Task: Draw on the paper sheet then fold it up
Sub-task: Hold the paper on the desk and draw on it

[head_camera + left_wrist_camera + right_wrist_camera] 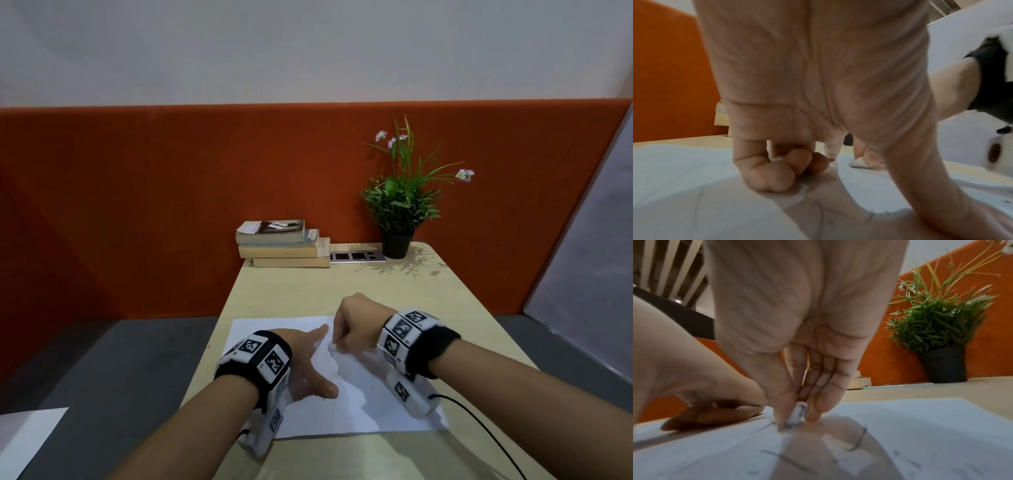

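1. The right hand is pinching a small white drawing tool, tip down on the paper sheet.
2. The left hand is pressing the sheet, some fingers curled under.
3. Pencil strokes are showing — drawing underway, folding left.
4. The sheet is lying flat on the worktop, its long axis left–right.

You are seated at an office workstation: a pale wood desk backed by an orange fabric partition, the kind that divides cubicles. A socket panel is set into the desk's far edge (beside a stack of books), and a potted plant stands at the corner.
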Motion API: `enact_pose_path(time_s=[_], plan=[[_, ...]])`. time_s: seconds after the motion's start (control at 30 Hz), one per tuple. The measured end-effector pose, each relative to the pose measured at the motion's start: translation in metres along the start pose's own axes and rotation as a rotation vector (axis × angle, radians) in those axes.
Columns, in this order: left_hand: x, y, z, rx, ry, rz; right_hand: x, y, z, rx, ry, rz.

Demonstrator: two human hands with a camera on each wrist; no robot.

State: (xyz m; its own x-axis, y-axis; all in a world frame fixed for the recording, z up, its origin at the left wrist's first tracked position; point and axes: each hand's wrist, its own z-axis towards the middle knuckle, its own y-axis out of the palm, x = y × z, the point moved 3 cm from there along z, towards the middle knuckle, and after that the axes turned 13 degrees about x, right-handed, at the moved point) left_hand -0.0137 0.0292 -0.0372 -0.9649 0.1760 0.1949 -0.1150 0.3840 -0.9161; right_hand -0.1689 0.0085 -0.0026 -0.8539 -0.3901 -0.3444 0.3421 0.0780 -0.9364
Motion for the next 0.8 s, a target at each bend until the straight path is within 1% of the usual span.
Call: enact_pose_path(time_s=[0.07, 0.13, 0.33, 0.43, 0.53, 0.6, 0.7, 0.8], plan=[[0.001, -0.001, 0.0, 0.005, 0.008, -0.006, -0.003, 0.001, 0.007, 0.022, 0.016, -0.002], [0.001, 0.0, 0.0, 0.007, 0.017, -0.009, -0.005, 0.002, 0.005, 0.012, 0.004, -0.019], [-0.002, 0.004, 0.002, 0.012, 0.016, 0.047, 0.0, 0.005, -0.022, -0.138, -0.053, 0.021], [-0.004, 0.004, 0.007, -0.002, 0.012, 0.038, -0.002, 0.001, -0.012, -0.097, -0.055, -0.002], [-0.004, 0.002, 0.007, -0.023, 0.018, -0.007, -0.004, -0.002, 0.005, -0.009, 0.004, -0.006], [-0.003, 0.001, 0.005, -0.016, 0.024, -0.009, -0.006, 0.001, 0.009, 0.019, 0.026, -0.019], [-0.002, 0.002, 0.005, -0.004, 0.038, 0.035, -0.008, 0.005, -0.004, 0.003, 0.015, -0.043], [-0.004, 0.005, 0.006, 0.008, 0.045, 0.069, -0.004, 0.005, -0.025, -0.096, -0.023, -0.005]])
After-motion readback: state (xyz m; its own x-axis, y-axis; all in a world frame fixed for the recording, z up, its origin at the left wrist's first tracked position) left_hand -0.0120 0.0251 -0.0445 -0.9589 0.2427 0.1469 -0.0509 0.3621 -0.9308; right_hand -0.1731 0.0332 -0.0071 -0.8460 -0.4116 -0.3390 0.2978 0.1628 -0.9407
